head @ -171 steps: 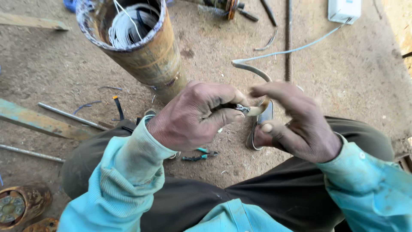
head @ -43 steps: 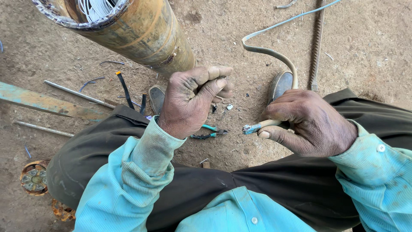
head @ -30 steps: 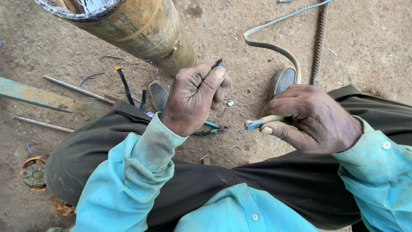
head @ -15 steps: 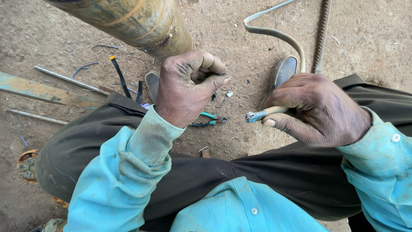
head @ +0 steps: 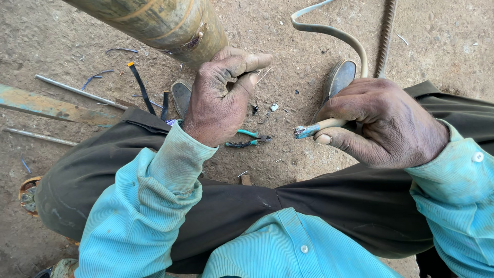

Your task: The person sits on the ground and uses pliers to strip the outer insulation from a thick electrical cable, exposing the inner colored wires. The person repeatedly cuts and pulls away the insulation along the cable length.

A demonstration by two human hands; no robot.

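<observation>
A flat grey-white electrical cable [head: 329, 123] is gripped in the right hand [head: 383, 126], pinched between thumb and curled fingers just behind its cut end. That end, where a short bit of blue inner wire is bared, points left into the gap between the two hands. Behind the knuckles the cable is hidden, then seen again rising in a loop over the sandy ground and cut off at the top edge.

The left hand [head: 221, 98] is held apart from the cable end, closed into a loose fist with the thumb pressed along the bent forefinger. Whether anything is held inside the fist cannot be made out.

On the ground between the hands, a pair of small pliers with teal handles [head: 249, 138] is partly covered by the left wrist. Two dusty shoe toes [head: 339, 80] are seen beside the hands. A rusty brown metal pipe [head: 164, 23] lies above the left hand, cut off by the frame. A ribbed steel bar [head: 385, 38] runs up at the right. Thin rods, a painted flat strip [head: 51, 107] and wire scraps are scattered at the left. Turquoise sleeves and dark trousers fill the foreground
</observation>
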